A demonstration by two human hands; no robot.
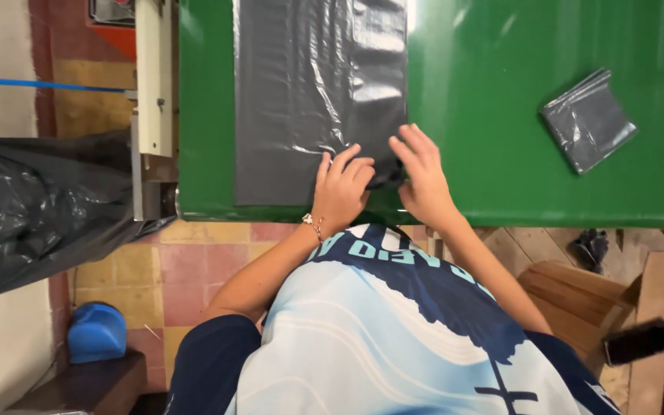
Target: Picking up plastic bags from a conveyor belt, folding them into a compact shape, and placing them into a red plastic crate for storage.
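Note:
A long grey plastic bag sheet (309, 84) lies flat on the green table (486, 115), running away from me. My left hand (341, 188) and my right hand (423, 177) both rest on the sheet's near right corner, fingers curled and pinching the plastic where it bunches up between them. A thin bracelet sits on my left wrist.
A folded grey plastic bag (587, 121) lies on the table's right side. A filled black bag (36, 211) stands at the left beside a cream machine frame (154, 92). A blue object (97, 330) sits on the tiled floor, wooden boards (578, 296) lie under the table at right.

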